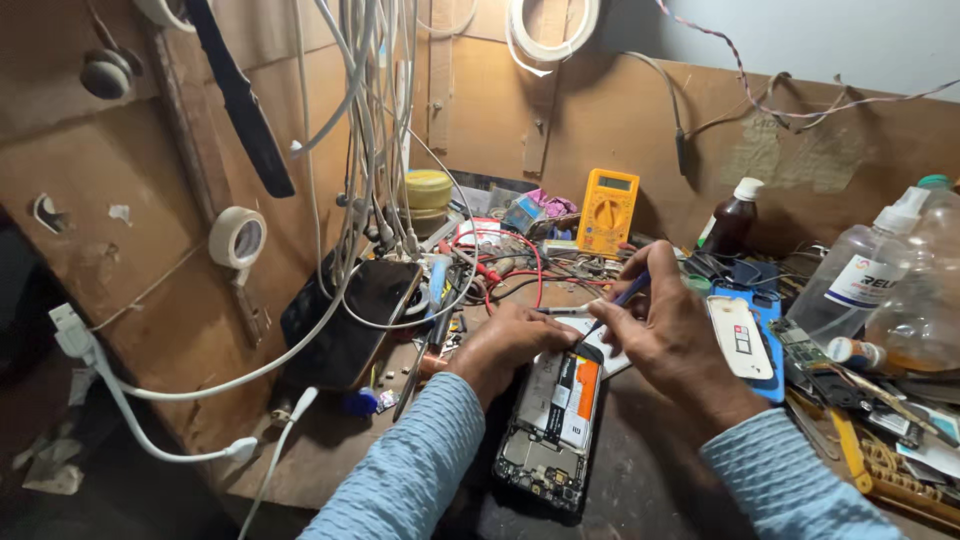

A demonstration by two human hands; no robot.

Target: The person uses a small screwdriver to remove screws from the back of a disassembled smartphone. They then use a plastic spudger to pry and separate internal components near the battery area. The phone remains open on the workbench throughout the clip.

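Fingers of the left hand (505,345) pinch the top edge of the opened phone (553,425) lying on the workbench (650,480); the right hand (665,335) grips a blue-handled tool (625,295), probably a screwdriver. Light, rigid, fragile inside: best held by its frame.

The opened phone (552,428) shows bare matt circuit board and a battery wrapped in smooth white-and-orange film, while the dark phone (352,318) beside it has a glossy glass face that catches light. The wall boards (150,180) are rough, unfinished wood — scuffed and patched — hung with smooth white plastic-sheathed cables (370,120) and a roll of matt paper tape (237,237). The multimeter (607,210) is matt yellow plastic, the spray bottle (865,275) clear shiny plastic, and both sleeves (410,470) are ribbed blue knit cloth.
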